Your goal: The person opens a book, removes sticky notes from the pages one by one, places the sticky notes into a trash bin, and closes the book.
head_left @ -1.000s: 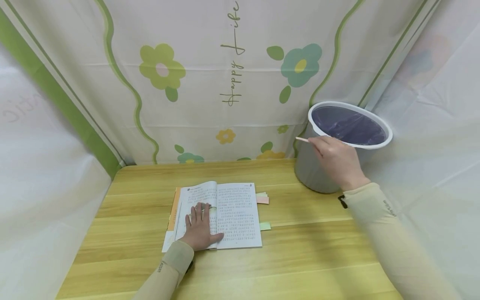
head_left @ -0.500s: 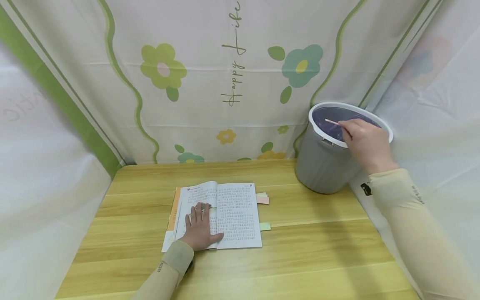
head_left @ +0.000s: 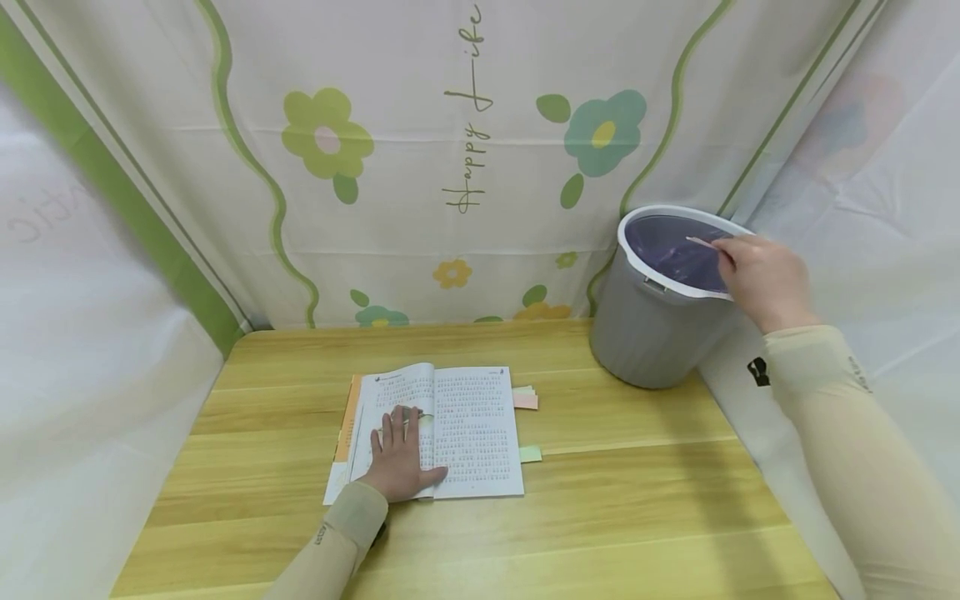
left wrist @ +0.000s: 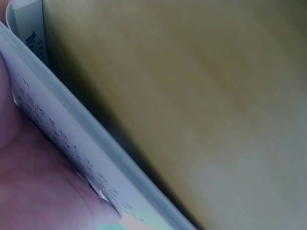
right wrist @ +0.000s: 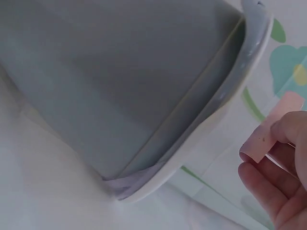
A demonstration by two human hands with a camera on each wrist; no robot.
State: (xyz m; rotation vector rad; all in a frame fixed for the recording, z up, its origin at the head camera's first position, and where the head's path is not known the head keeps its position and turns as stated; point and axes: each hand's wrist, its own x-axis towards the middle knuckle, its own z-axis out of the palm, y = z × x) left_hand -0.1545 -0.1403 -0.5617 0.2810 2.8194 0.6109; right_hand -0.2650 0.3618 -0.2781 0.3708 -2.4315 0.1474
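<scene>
My left hand rests spread over the left page of an open book, the thumb reaching across the fold. In the left wrist view, the palm lies against the printed page. Between thumb and fingers, my right hand pinches a small pink sticky note, which looks like a thin strip in the head view. That hand is over the right side of a grey trash bin with a white rim and a dark purple liner. Part of the rim is hidden behind the hand.
A pink tab and a green tab stick out from the book's right edge. The bin stands at the back right corner of the wooden table. A flower-printed curtain hangs behind, with white sheets at both sides.
My right hand has moved to the right, from in front of the bin to over its opening, still pinching the sticky note. The left hand and the book have stayed put.
</scene>
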